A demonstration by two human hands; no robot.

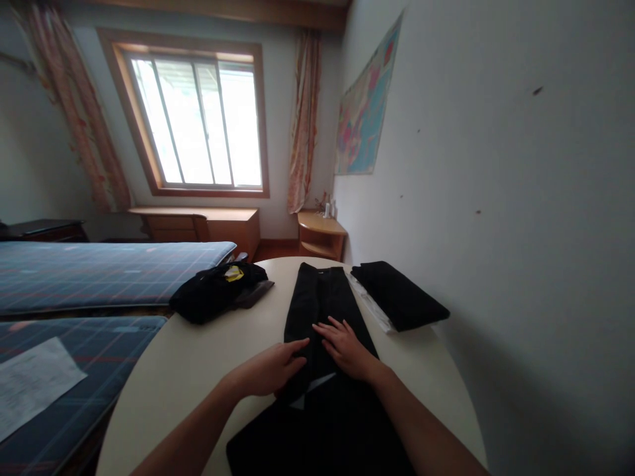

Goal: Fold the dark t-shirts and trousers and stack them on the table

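Head view: a black garment (347, 416) lies on the pale surface (183, 363), lower centre of the frame. The right hand (350, 352) rests flat on it, fingers spread; the left hand (265, 370) is at its left edge, whether gripping I cannot tell.

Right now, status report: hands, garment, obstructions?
Right hand open on black garment; left hand at its left edge. Garment on round table. Folded black cloth right, black bundle left, neither covering it.
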